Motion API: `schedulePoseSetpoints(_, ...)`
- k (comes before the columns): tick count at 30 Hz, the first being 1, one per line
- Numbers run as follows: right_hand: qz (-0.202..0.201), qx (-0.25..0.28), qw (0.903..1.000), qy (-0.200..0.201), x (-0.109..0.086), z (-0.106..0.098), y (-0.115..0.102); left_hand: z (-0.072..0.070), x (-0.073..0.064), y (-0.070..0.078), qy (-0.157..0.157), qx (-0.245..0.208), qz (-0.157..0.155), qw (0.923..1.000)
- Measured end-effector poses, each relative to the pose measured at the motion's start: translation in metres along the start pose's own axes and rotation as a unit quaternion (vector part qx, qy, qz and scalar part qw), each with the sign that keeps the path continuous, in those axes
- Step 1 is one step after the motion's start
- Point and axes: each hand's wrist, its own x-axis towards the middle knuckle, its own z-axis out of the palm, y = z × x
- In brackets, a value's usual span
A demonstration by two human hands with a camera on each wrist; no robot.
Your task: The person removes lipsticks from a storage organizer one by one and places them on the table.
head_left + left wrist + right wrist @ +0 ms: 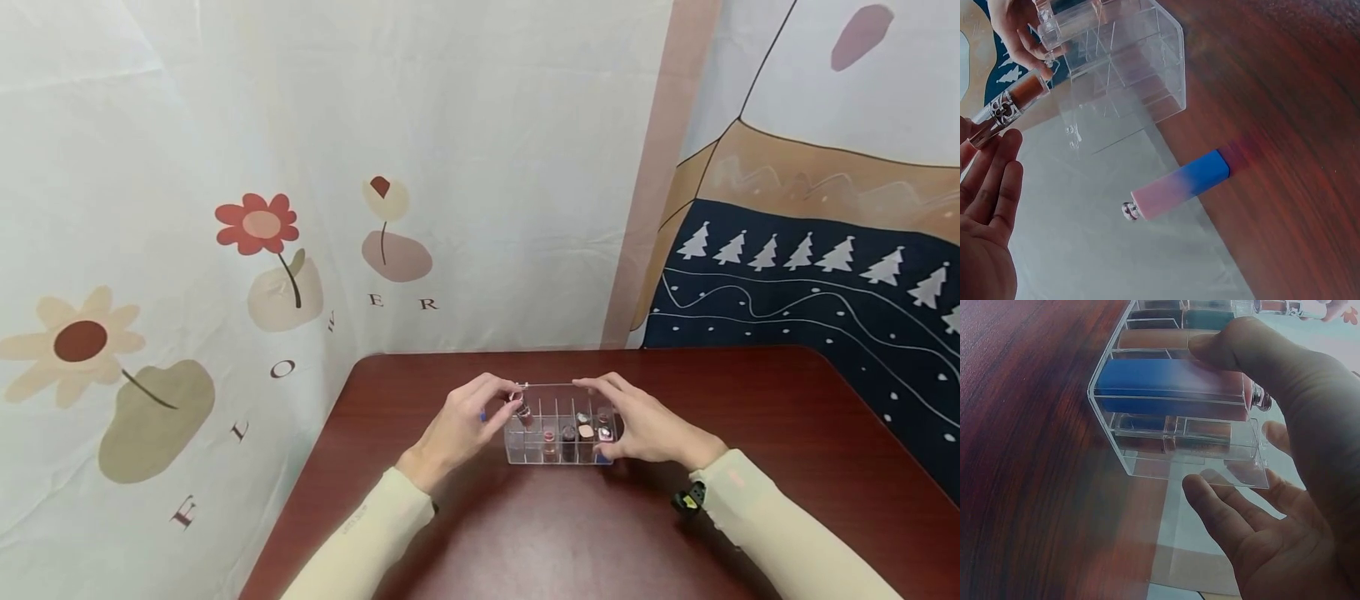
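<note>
A clear compartment organizer [534, 455] stands on the table, with several lip tubes in its middle and right compartments. My left hand [465, 421] pinches a lip gloss tube [1021, 97] between thumb and fingers, tilted over the organizer's left end. The tube is clear with brownish-orange colour inside and a silvery emblem. My right hand [651, 425] grips the organizer's right end, thumb at the front and fingers at the back. Inside that end lies a blue-to-pink tube [1169, 384] with a silvery knob. The lower left compartments hold nothing.
Beside the organizer's left end a second blue-to-pink tube [1179, 184] stands upright on the table, mostly behind my left hand in the head view. The reddish-brown table [495, 533] meets a printed cloth backdrop [487, 167] at its far edge.
</note>
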Motion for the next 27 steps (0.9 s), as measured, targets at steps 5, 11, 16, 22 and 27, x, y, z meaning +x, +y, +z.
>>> schedulePoseSetpoints(5, 0.000, 0.001, 1.0000, -0.003, 0.000, 0.000, 0.000, -0.003, 0.001, -0.002, 0.008, -0.005, -0.003, 0.9999)
schedulePoseSetpoints(11, 0.005, 0.000, 1.0000, -0.002, 0.000, 0.000, 0.001, -0.007, 0.001, -0.005, 0.018, 0.006, -0.016, 0.9997)
schedulePoseSetpoints(16, 0.014, 0.005, 0.9999, -0.009, 0.001, 0.000, 0.001, -0.008, -0.002, -0.006, 0.022, 0.006, -0.026, 0.9994)
schedulePoseSetpoints(22, 0.021, 0.005, 0.9997, -0.014, 0.002, 0.000, 0.001, -0.008, -0.006, -0.011, 0.022, -0.018, -0.038, 0.9989)
schedulePoseSetpoints(27, 0.023, 0.004, 0.9996, -0.014, 0.002, 0.000, 0.002, -0.010, -0.009, -0.014, 0.029, -0.009, -0.042, 0.9986)
